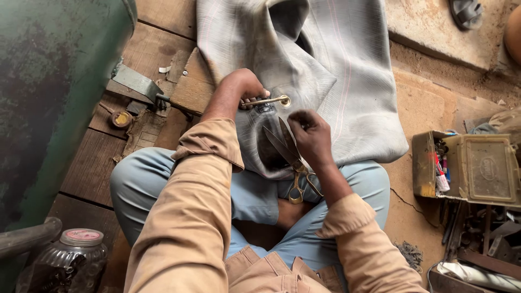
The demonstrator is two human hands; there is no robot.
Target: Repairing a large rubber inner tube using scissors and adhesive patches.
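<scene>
Head view: left hand (pixel 245 87) fingers pinch brass valve (pixel 269 101); right hand (pixel 310 137) grips scissors (pixel 288 152).

Your left hand (pixel 244 89) grips the brass valve stem (pixel 269 101); open scissors (pixel 290 154) lie just right of that grip, blocking there. Grey inner tube (pixel 347 76) spreads beyond. Left of the grip: wood block (pixel 187 89), then green drum (pixel 54 97). Metal toolbox (pixel 472 168) sits well right.
</scene>
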